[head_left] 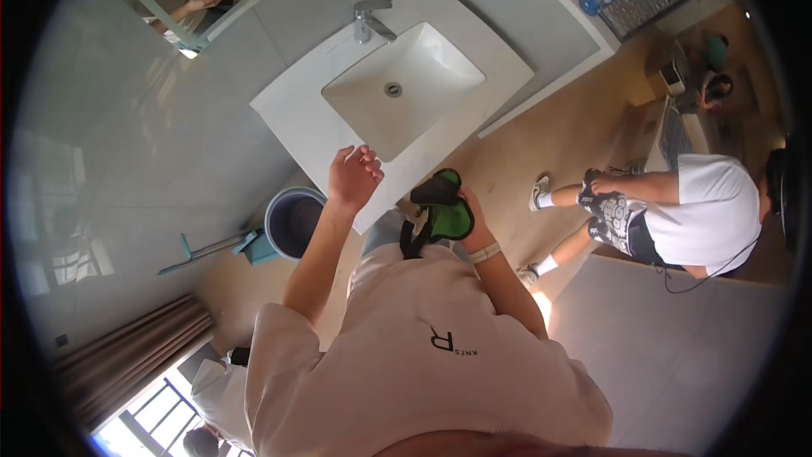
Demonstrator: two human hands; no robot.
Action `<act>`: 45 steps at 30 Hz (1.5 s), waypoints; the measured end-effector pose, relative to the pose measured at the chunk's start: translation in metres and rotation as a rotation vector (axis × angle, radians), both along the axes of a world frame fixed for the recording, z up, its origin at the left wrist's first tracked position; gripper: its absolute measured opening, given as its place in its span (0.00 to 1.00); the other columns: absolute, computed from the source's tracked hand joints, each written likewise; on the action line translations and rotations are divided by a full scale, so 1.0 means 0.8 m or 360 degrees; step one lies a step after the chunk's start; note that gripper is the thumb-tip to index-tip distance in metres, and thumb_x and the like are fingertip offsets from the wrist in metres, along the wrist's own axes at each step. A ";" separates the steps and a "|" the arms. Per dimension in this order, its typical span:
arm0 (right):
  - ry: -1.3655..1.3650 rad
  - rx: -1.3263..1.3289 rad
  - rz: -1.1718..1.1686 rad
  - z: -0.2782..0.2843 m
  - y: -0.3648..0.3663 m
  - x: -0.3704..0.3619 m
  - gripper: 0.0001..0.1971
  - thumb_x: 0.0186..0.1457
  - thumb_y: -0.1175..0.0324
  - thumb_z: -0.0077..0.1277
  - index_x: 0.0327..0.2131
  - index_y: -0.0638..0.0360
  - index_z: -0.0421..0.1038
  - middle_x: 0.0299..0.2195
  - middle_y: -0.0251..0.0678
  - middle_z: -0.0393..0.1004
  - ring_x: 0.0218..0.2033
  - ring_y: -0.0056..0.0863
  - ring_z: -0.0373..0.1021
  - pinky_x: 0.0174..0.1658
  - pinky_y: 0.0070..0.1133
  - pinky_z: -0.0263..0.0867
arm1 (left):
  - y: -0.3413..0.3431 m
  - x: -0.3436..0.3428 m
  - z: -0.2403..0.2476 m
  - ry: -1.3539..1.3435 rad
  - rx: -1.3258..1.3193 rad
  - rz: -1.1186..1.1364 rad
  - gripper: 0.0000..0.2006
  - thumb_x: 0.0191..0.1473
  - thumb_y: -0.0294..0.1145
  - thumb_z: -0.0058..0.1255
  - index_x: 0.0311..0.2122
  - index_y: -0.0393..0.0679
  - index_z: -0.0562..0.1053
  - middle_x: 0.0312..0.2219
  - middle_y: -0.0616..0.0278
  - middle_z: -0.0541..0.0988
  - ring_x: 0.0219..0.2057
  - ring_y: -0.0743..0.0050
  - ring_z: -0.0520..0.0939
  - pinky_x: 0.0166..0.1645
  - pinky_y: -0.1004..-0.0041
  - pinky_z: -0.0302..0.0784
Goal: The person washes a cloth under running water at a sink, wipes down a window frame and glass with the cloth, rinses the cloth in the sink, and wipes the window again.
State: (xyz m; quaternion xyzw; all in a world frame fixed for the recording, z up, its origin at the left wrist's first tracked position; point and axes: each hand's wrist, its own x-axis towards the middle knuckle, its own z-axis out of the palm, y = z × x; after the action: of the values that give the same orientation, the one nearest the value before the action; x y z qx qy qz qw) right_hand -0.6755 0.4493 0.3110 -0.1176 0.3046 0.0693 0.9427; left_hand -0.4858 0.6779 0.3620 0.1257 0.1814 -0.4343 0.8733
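My left hand: half-curled, empty, by sink | right hand: gripping green-black cloth, sink's nearside | slack grip might drop it

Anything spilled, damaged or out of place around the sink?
Nothing stands out: the sink and countertop show no visible spill or crack, and the right hand holds a green-and-black item.

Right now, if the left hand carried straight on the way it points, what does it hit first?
Left hand would likely meet the near rim of the white sink first. Its height above the counter is unclear; if high enough, it may pass over toward the faucet.
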 end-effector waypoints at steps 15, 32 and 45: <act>-0.0160 0.0138 0.0546 -0.037 -0.200 0.283 0.25 0.64 0.55 0.39 0.56 0.62 0.69 0.51 0.46 0.76 0.49 0.43 0.74 0.55 0.38 0.71 | -0.249 0.235 0.020 0.0028 0.0354 0.0586 0.13 0.62 0.39 0.42 0.44 0.40 0.68 0.43 0.56 0.75 0.40 0.65 0.75 0.47 0.65 0.73; 0.0038 0.0243 0.1184 -0.149 -0.332 0.533 0.17 0.60 0.59 0.47 0.44 0.60 0.75 0.41 0.41 0.80 0.43 0.40 0.76 0.50 0.36 0.72 | -0.416 0.457 -0.130 0.0006 0.0871 0.0990 0.33 0.62 0.52 0.41 0.64 0.38 0.59 0.64 0.52 0.64 0.66 0.55 0.65 0.71 0.50 0.53; 0.0184 0.0509 0.1352 -0.196 -0.344 0.616 0.20 0.62 0.54 0.49 0.49 0.59 0.74 0.46 0.41 0.79 0.48 0.40 0.74 0.54 0.36 0.71 | -0.376 0.494 -0.167 0.0638 -0.1991 0.0367 0.32 0.65 0.45 0.34 0.67 0.34 0.54 0.69 0.50 0.57 0.69 0.55 0.59 0.73 0.58 0.50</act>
State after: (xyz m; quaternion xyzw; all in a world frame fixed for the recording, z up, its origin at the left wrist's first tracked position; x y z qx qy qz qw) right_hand -0.1828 0.1742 0.1539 -0.0811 0.2668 0.5024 0.8184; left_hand -0.0906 0.3768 0.2284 -0.5079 0.0665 -0.3765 0.7719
